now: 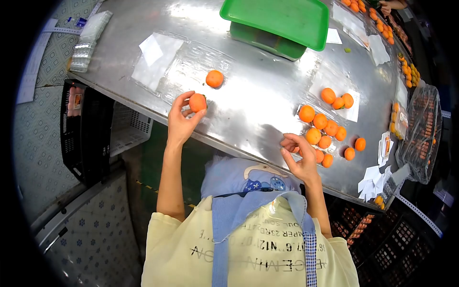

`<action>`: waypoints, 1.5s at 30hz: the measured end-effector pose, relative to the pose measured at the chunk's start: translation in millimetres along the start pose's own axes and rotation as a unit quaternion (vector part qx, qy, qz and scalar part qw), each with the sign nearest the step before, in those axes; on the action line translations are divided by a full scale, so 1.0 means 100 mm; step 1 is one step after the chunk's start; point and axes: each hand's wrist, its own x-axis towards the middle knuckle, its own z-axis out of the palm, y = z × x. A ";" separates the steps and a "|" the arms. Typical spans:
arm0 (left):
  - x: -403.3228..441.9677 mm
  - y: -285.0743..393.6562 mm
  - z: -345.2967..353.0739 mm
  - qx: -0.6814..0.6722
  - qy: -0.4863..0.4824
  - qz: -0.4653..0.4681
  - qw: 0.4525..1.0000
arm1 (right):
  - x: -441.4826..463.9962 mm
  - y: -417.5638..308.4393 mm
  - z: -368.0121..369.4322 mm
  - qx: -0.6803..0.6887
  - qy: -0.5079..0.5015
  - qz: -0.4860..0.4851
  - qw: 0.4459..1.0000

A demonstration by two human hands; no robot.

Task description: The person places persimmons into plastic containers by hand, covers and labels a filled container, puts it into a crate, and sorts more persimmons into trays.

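My left hand [183, 122] pinches a mandarin [197, 103] between thumb and fingers at the near edge of a clear plastic tray [191, 57]. Beyond it, another mandarin [214, 78] sits by the tray's right side. My right hand [302, 160] hovers at the near left edge of a cluster of mandarins [313, 136], its thumb and curled fingers apart. One mandarin is partly hidden behind those fingers; contact with it I cannot tell. Farther back, a few mandarins [328, 95] rest on white paper [353, 112]. Two loose ones [360, 144] lie to the right.
A green tray [282, 19] tops a green box at the back of the metal table [248, 110]. Stacked clear trays [91, 40] lie at the far left. White paper slips [373, 184] are near the right corner. A black crate [79, 134] stands at left. Another person's hand [386, 7] shows top right.
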 end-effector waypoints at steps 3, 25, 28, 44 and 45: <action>0.17 -0.02 0.04 0.157 0.031 0.078 0.984 | 0.05 0.01 0.04 -0.032 -0.010 -0.002 0.999; 0.33 -0.28 0.33 0.480 0.162 0.200 0.838 | 0.14 0.07 0.10 -0.113 -0.031 0.010 0.993; 0.34 -0.29 0.35 0.489 0.168 0.190 0.834 | 0.14 0.09 0.09 -0.119 -0.035 0.011 0.992; 0.35 -0.17 0.34 0.525 0.138 0.119 0.832 | 0.15 0.21 0.10 -0.141 -0.058 -0.030 0.988; 0.36 -0.19 0.37 0.519 0.135 0.124 0.835 | 0.13 0.22 0.05 -0.154 -0.058 -0.033 0.986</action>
